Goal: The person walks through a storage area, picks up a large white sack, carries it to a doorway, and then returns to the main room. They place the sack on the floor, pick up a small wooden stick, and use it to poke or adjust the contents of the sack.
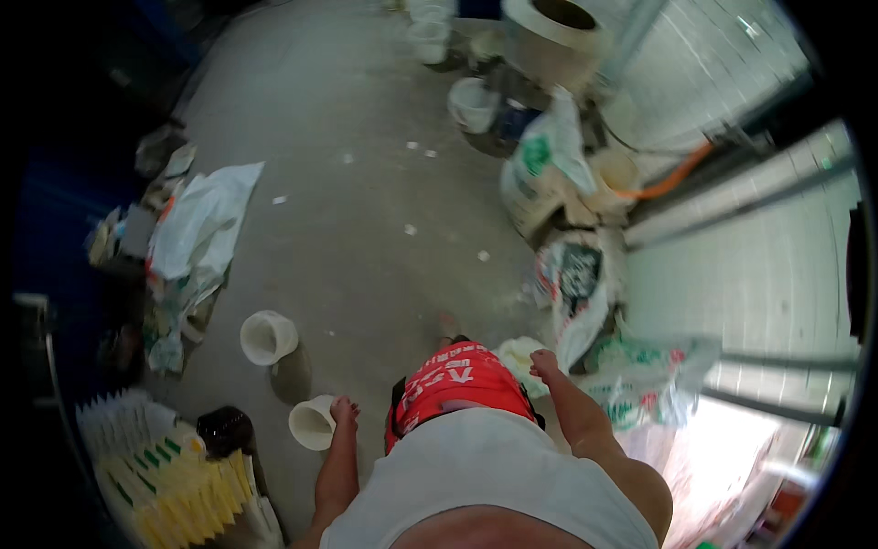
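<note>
My left hand [345, 411] hangs low at my left side with its fingers curled. It overlaps the edge of a white plastic bucket [312, 424] that is tipped with its mouth to the left; I cannot tell whether the fingers grip it. On my other side, my right hand [544, 365] is closed in a loose fist. Just left of it shows a pale, rounded thing [521, 360], partly hidden by my red apron [465, 380]; its kind is unclear. What either fist holds, if anything, is hidden. Another white bucket [269, 337] stands on the floor ahead to the left.
White sacks [553, 169] line the right side, with a plastic bag [640, 371] nearer. A large drum [549, 55] and a bucket [473, 103] stand far off. At left lie a white sheet [206, 224] and stacked yellow bags [178, 494]. Paper scraps dot the grey floor [366, 201].
</note>
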Demonstrator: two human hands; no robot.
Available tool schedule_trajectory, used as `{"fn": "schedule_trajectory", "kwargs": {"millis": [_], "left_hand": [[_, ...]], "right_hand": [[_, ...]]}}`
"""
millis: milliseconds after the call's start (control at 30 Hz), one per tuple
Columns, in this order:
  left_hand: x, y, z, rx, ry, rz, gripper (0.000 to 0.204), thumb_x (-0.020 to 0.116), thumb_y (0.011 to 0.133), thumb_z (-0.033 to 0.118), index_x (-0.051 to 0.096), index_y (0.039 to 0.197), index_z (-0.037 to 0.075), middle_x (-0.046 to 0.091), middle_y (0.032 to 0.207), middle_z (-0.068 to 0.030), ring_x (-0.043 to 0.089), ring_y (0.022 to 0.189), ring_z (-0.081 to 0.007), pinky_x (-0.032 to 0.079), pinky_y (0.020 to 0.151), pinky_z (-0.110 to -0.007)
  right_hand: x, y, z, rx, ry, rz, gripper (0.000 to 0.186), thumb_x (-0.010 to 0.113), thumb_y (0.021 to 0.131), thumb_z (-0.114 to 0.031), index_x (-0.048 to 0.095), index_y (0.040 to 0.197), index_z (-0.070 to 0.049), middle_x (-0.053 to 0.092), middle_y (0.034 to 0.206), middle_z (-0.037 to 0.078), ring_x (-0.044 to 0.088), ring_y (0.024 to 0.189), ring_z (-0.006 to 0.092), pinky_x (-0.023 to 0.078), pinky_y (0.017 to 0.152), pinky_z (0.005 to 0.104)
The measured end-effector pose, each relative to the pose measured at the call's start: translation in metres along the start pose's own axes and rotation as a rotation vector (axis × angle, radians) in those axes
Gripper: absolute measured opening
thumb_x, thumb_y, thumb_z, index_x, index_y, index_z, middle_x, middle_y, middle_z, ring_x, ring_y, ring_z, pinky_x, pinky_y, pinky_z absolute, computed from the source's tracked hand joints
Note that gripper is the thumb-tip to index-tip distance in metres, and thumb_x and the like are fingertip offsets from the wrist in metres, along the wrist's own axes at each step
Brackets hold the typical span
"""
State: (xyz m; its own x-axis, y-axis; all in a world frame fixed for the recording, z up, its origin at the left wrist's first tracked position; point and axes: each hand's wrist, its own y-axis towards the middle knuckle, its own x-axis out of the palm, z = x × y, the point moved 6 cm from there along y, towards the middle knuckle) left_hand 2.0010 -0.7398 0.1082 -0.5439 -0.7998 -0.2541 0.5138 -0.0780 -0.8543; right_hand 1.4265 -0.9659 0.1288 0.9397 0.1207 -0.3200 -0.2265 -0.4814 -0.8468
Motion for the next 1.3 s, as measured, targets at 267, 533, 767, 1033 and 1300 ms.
{"fn": "schedule_trajectory", "kwargs": {"millis": [267, 533, 767, 1033, 1300], "left_hand": [[-0.028, 0.040, 0.129, 0.080, 0.032, 0.205, 0.018, 0.048, 0.081, 0.018, 0.059, 0.086, 0.004, 0.055, 0.068, -0.0069, 0.054, 0.060, -0.0157, 0.044, 0.050, -0.032], [0.016, 0.214, 0.253, 0.068, 0.160, 0.381, 0.024, 0.046, 0.079, 0.020, 0.064, 0.082, 0.005, 0.063, 0.081, -0.0157, 0.061, 0.074, -0.0303, 0.047, 0.066, -0.040], [0.062, 0.286, 0.563, 0.176, 0.026, 0.306, 0.023, 0.048, 0.081, 0.020, 0.062, 0.092, 0.005, 0.063, 0.079, -0.0124, 0.061, 0.065, -0.0223, 0.049, 0.057, -0.035], [0.124, 0.395, 0.788, 0.217, -0.162, 0.290, 0.019, 0.051, 0.080, 0.018, 0.061, 0.089, 0.006, 0.062, 0.077, -0.0072, 0.059, 0.060, -0.0166, 0.047, 0.050, -0.030], [0.175, 0.444, 0.893, -0.142, -0.329, 0.340, 0.016, 0.052, 0.079, 0.015, 0.060, 0.092, 0.009, 0.058, 0.078, -0.0046, 0.058, 0.060, -0.0163, 0.049, 0.049, -0.030]], "right_hand": [[0.175, 0.040, -0.316, -0.229, 0.023, -0.278, 0.027, 0.052, 0.080, -0.012, 0.049, 0.106, -0.004, 0.053, 0.082, 0.006, 0.055, 0.066, 0.0186, 0.050, 0.058, 0.0303], [0.304, 0.098, -0.454, -0.197, 0.034, -0.425, 0.005, 0.048, 0.082, -0.010, 0.046, 0.080, -0.006, 0.039, 0.055, 0.002, 0.039, 0.042, 0.0138, 0.038, 0.041, 0.0289], [0.376, 0.123, -0.513, 0.022, -0.177, -0.195, 0.021, 0.051, 0.080, -0.013, 0.050, 0.098, -0.002, 0.050, 0.069, 0.006, 0.052, 0.054, 0.0179, 0.051, 0.055, 0.0330], [0.519, 0.219, -0.723, -0.016, -0.526, -0.295, 0.010, 0.052, 0.077, -0.011, 0.051, 0.085, -0.006, 0.050, 0.067, 0.005, 0.050, 0.053, 0.0179, 0.048, 0.051, 0.0335], [0.743, 0.340, -1.100, -0.255, -0.494, -0.372, 0.007, 0.053, 0.074, -0.009, 0.050, 0.068, -0.011, 0.049, 0.063, 0.003, 0.049, 0.050, 0.0182, 0.044, 0.046, 0.0314]]}}
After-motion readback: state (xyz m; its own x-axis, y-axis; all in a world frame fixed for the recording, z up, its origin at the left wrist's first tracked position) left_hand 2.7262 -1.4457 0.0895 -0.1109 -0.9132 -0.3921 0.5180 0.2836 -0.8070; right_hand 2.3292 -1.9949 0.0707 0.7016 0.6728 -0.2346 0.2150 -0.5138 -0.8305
